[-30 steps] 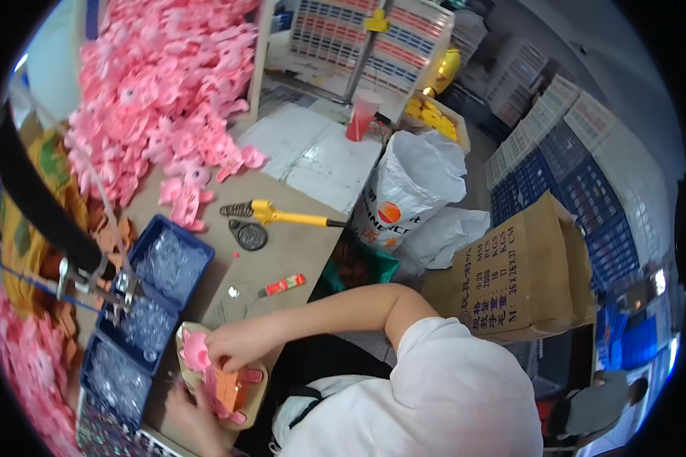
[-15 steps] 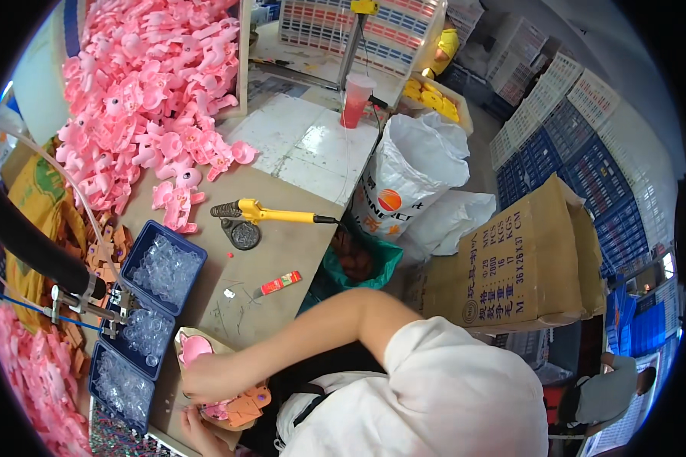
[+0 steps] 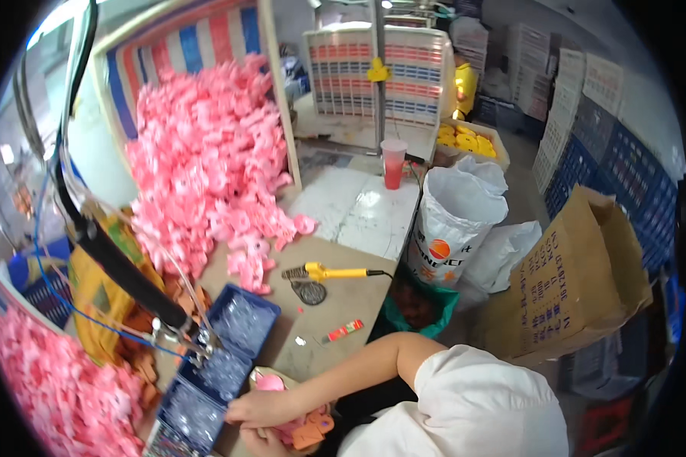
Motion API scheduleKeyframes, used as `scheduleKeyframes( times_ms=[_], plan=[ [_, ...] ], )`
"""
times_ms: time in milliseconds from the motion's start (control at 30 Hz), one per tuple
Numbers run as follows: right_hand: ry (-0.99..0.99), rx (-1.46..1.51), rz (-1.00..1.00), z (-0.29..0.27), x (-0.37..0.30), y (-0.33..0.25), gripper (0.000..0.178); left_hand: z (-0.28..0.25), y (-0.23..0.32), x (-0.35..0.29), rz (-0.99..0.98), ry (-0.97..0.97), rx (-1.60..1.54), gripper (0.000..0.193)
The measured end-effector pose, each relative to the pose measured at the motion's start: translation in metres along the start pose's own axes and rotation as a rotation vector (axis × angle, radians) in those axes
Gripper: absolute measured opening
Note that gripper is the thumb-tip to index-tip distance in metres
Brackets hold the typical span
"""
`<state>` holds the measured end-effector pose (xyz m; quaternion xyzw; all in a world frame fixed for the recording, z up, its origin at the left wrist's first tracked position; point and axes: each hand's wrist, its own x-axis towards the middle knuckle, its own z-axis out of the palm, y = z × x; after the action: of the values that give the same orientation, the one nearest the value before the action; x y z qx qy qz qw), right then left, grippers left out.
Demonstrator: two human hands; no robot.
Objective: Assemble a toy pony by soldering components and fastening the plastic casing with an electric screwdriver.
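Note:
My right hand (image 3: 261, 409) reaches in from the right over a small work board with a pink plastic toy part (image 3: 270, 382) on it. Its fingers are bent together at the edge of the blue bins, and whatever they pinch is too small to make out. Just below it, my left hand (image 3: 262, 442) is partly hidden, fingers curled close to the right one; its contents cannot be seen. Beside both hands lie an orange plastic toy part (image 3: 312, 430) and more pink pieces. Blue bins (image 3: 245, 288) filled with small clear plastic parts stand left of the hands.
Pink toy parts (image 3: 206, 152) are heaped at the back left. A yellow soldering iron (image 3: 343, 273) rests in its holder on the table. A red-labelled packet (image 3: 343, 330) lies nearer. White sack (image 3: 457, 206) and cardboard box (image 3: 579, 282) stand right. A jointed black arm (image 3: 126, 266) overhangs the bins.
The whole view has tilted up and shifted, so the table things sit farther right and lower. My hands stay close together beside the bins, the right one over the board.

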<state>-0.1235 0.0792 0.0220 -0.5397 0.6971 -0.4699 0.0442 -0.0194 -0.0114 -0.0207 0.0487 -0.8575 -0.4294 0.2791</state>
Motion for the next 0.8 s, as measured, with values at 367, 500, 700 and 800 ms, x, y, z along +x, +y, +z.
scheduleKeyframes(
  times_ms=[367,500,700,800],
  plan=[
    [-0.028,-0.361,-0.292,-0.017,-0.003,0.019,0.019,-0.003,-0.048,0.023,-0.465,-0.159,-0.565,0.030],
    [0.065,-0.291,-0.052,-0.016,-0.008,0.036,0.024,-0.009,0.000,0.033,-0.503,-0.161,-0.744,0.019],
    [-0.080,0.222,0.063,-0.023,-0.004,0.038,0.020,-0.013,-0.005,0.028,-0.453,-0.139,-0.521,0.019],
    [-0.072,0.237,0.100,-0.027,-0.003,0.034,0.021,-0.015,0.002,0.029,-0.490,-0.113,-0.711,0.020]
  ],
)
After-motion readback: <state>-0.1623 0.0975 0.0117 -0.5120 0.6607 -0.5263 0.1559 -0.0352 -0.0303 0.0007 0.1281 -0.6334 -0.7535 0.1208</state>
